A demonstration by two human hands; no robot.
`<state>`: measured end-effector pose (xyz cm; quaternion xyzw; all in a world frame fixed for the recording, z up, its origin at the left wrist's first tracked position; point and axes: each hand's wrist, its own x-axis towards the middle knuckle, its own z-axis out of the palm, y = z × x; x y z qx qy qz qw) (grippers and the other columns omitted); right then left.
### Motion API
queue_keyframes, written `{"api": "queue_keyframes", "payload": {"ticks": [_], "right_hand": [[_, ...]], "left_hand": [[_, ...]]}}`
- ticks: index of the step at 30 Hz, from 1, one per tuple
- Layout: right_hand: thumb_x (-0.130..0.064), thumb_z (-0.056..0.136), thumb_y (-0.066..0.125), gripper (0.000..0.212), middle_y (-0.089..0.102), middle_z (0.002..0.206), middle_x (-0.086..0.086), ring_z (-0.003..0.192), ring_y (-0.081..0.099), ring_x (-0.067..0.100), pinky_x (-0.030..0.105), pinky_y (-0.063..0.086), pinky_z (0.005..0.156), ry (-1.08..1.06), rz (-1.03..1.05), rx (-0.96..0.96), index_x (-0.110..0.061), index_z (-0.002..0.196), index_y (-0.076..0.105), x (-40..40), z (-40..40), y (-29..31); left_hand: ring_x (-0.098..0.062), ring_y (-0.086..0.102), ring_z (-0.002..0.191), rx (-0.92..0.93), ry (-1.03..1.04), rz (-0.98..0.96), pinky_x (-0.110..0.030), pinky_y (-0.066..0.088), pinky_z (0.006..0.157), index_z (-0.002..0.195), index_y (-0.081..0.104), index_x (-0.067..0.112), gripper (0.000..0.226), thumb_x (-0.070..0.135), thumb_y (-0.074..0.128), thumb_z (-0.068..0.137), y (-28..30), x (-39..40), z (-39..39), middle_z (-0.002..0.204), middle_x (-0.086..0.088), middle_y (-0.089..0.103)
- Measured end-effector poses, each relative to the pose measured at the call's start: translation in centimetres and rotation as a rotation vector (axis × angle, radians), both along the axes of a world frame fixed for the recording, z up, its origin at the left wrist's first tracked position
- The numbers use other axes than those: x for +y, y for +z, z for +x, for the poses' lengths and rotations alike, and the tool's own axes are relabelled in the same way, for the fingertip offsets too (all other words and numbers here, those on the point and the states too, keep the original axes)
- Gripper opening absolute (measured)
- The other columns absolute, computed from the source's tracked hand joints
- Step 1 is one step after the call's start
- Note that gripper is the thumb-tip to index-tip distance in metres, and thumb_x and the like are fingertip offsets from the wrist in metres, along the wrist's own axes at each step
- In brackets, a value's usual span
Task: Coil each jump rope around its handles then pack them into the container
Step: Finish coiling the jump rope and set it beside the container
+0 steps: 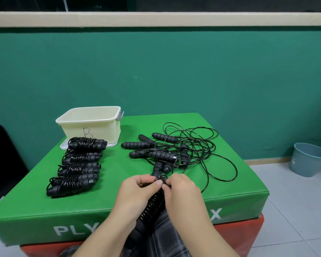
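My left hand [137, 190] grips the paired black handles of a jump rope [152, 204], whose cord is wound in tight turns round them. My right hand [182, 188] pinches the cord end near the handle tops. Several coiled ropes [76, 167] lie in a row on the left of the green box top. A tangle of loose ropes [174, 149] with black handles lies to the right. The cream container [93, 119] marked B stands open at the back left.
The work surface is a green padded plyo box [44, 212] stacked on a red one. The container's lid lies under it. A grey bucket [308, 158] stands on the tiled floor at right. A dark chair [2, 156] stands at left.
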<state>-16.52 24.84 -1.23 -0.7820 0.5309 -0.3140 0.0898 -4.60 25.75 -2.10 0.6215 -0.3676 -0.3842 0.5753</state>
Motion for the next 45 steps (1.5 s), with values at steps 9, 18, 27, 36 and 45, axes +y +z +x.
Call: {"api": "queue_keyframes", "payload": {"ticks": [9,18,27,36,45], "right_hand": [[-0.015,0.081,0.060,0.006,0.048,0.080,-0.004,0.065,0.044,0.012,0.020,0.039,0.052,0.108,-0.149,-0.284,-0.011,0.077,0.059,-0.4,0.5,-3.2],[-0.008,0.089,0.064,0.019,0.053,0.083,-0.016,0.090,0.052,-0.006,0.004,0.036,0.075,0.146,-0.002,-0.461,-0.015,0.104,0.074,-1.5,-0.9,-3.2],[-0.022,0.088,0.039,0.036,0.041,0.083,-0.002,0.072,0.053,0.017,0.028,0.044,0.069,0.200,-0.091,-0.251,-0.014,0.099,0.073,-0.6,1.7,-2.3],[-0.021,0.093,0.061,0.029,0.054,0.097,-0.005,0.090,0.052,0.010,0.013,0.034,0.079,0.149,-0.060,-0.267,-0.016,0.120,0.065,-1.4,-0.2,-1.7],[-0.010,0.090,0.063,0.012,0.047,0.086,-0.006,0.077,0.049,0.005,0.005,0.035,0.072,0.220,-0.010,-0.301,-0.008,0.097,0.073,-2.0,-0.4,-1.4]], "left_hand": [[0.011,0.051,0.105,-0.430,-0.115,-0.163,-0.001,0.031,0.089,0.094,0.072,0.028,0.023,0.007,0.066,0.085,-0.7,1.2,0.6,0.113,0.021,0.056],[0.013,0.053,0.108,-0.450,-0.285,-0.194,0.002,0.030,0.090,0.093,0.069,0.042,0.031,0.013,0.069,0.082,-1.2,1.0,2.8,0.117,0.017,0.060],[0.017,0.052,0.106,-0.437,-0.264,-0.252,0.003,0.031,0.087,0.096,0.066,0.037,0.035,0.005,0.067,0.083,-1.9,0.9,3.0,0.115,0.016,0.060],[-0.020,0.067,0.099,-0.229,-0.256,-0.209,-0.036,0.053,0.087,0.103,0.069,0.034,0.029,0.036,0.075,0.075,-2.6,0.8,3.0,0.106,0.013,0.071],[0.007,0.052,0.115,-0.483,-0.280,-0.266,-0.006,0.033,0.099,0.097,0.061,0.061,0.029,0.040,0.067,0.079,-2.5,1.0,3.3,0.120,0.017,0.060]]}}
